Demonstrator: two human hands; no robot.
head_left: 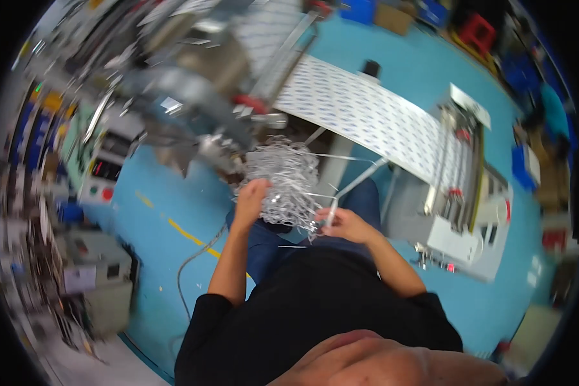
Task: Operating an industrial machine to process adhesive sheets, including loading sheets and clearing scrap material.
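Observation:
A big tangled bundle of thin whitish strips (283,177) is in front of my body, above my legs. My left hand (253,198) is closed on the bundle's left side, its fingertips partly sunk among the strips. At the bundle's lower right, my right hand (348,226) is closed on a white strip (332,211), with loose ends of the tangle by its fingertips. From there a flat white band (361,178) runs up to the right, toward the edge of a patterned sheet. Other single strips stretch from the bundle toward that same sheet.
The white sheet with small blue marks (360,106) spans to a roller machine (453,186) on the right. Blurred metal machinery (196,96) stands close at upper left. Beside it is a control box with buttons (103,174). A cable (185,267) lies on the blue floor (167,199).

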